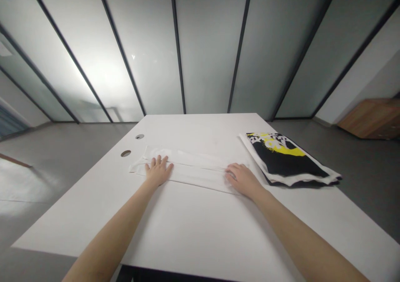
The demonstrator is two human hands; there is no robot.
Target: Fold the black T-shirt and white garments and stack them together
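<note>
A white folded garment [196,169] lies in a long, narrow strip across the table, with a lengthwise fold line along its middle. My left hand [158,170] presses flat on its left part, fingers spread. On the right end rests my right hand [243,179], its fingers slightly bent and a small gap showing by the thumb. That end of the garment is partly covered by the hand. Just right of my right hand sits a stack of folded clothes [284,159], topped by a black piece with a yellow and white print.
The white table [187,227] has two round holes near its left edge, a nearer hole [126,153] and a farther one. Frosted glass panels [209,44] with dark frames stand behind it. A wooden cabinet [371,117] is on the floor at the right.
</note>
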